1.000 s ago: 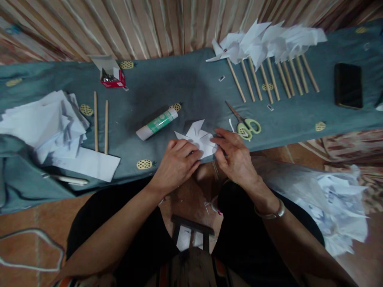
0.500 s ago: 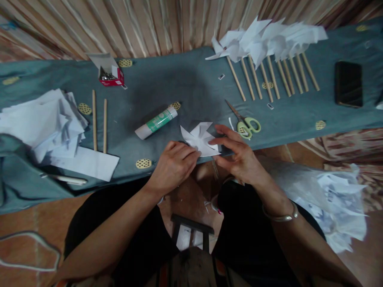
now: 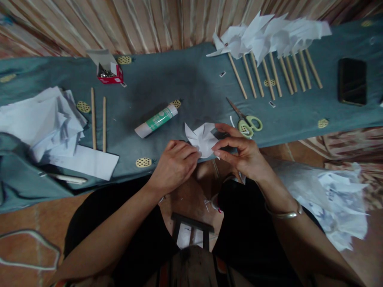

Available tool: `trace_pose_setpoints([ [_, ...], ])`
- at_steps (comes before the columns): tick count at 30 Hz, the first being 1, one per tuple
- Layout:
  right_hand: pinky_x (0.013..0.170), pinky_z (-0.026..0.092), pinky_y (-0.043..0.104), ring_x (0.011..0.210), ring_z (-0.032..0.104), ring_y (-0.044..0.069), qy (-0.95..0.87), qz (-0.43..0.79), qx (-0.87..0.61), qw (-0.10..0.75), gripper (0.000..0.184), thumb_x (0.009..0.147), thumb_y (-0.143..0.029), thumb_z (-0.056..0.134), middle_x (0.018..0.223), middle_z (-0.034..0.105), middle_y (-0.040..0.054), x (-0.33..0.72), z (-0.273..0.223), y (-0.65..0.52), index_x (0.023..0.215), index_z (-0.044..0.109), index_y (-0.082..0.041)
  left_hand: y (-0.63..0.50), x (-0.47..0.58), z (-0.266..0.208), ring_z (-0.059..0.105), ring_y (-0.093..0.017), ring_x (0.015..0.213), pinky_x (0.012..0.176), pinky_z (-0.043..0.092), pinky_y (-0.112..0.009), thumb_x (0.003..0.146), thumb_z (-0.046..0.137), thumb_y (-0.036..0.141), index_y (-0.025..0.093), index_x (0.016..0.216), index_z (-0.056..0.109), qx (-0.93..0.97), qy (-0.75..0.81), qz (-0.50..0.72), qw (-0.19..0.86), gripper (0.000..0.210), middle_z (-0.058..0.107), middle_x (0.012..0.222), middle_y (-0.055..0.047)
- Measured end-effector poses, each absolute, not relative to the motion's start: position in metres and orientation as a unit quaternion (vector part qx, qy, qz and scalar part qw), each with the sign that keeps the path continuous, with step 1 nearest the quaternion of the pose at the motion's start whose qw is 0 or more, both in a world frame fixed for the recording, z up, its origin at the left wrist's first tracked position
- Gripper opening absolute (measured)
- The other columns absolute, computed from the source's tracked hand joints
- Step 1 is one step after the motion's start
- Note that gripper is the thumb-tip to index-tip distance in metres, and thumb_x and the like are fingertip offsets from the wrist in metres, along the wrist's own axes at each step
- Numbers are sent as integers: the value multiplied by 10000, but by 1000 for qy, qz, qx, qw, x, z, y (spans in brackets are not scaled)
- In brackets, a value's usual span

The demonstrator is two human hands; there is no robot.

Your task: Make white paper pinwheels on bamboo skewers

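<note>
A white paper pinwheel (image 3: 203, 139) is between my hands at the table's near edge, its blades folded toward the middle. My left hand (image 3: 178, 161) pinches its lower left side, fingers closed. With thumb and fingertips, my right hand (image 3: 239, 151) grips the right side of the paper; a bangle sits on that wrist. Left of the pinwheel lies a glue stick (image 3: 157, 120) with a green label. Green-handled scissors (image 3: 247, 119) rest beyond my right hand, beside a thin paper strip (image 3: 231, 120).
Several finished pinwheels on sticks (image 3: 269, 40) lie at the back right, near a dark phone (image 3: 352, 81). A red box of metal pieces (image 3: 110, 75), two wooden sticks (image 3: 93, 119), a paper stack (image 3: 44, 119) and a pen (image 3: 67, 178) occupy the left. A plastic bag (image 3: 329, 203) is at right.
My right fingers have closed onto the pinwheel's right side, and its blades there have bent inward. My left hand keeps its hold. The view has shifted slightly.
</note>
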State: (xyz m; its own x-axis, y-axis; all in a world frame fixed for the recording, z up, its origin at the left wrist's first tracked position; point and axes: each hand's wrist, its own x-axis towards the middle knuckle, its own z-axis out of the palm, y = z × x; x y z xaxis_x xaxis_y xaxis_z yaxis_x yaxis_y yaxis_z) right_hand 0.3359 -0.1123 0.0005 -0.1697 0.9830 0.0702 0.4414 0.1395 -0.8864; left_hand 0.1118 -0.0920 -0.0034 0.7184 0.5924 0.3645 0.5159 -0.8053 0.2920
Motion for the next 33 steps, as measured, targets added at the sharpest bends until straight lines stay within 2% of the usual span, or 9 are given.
trace_pose_setpoints([
  [8,1080,384,500,1258,517,262,-687,305,-561,347,61,814,-285,681,1369,550,47,327,-4,-110,844,709,-240,-93,112,-5,600,-208,883,767,409,-363,900,531,169,149,982,666,923,300,226,89,159,714,953,-57],
  [17,1075,412,479,1283,493,267,-720,202,-573,336,60,838,-280,653,1384,525,73,315,-12,-107,851,688,-233,-96,115,-6,594,-199,875,754,415,-347,922,497,165,150,1126,611,922,299,229,88,233,705,934,-59],
  [24,1076,413,506,1289,482,278,-733,162,-575,325,68,863,-266,611,1400,506,71,307,-11,-105,852,672,-236,-95,114,-6,599,-192,891,761,420,-341,939,484,189,164,1090,630,926,286,232,86,211,713,970,-48],
  [30,1086,401,510,1289,472,290,-746,130,-572,314,107,875,-276,600,1392,507,129,304,-13,-104,853,669,-197,-96,114,-6,597,-195,902,775,425,-342,936,497,193,152,1060,641,927,285,228,90,195,718,971,-45],
  [33,1087,400,519,1290,469,286,-746,133,-571,315,102,877,-287,597,1393,506,108,304,-14,-104,854,662,-212,-96,114,-6,597,-193,902,773,425,-341,933,503,189,153,1060,642,927,288,224,91,192,720,968,-44],
])
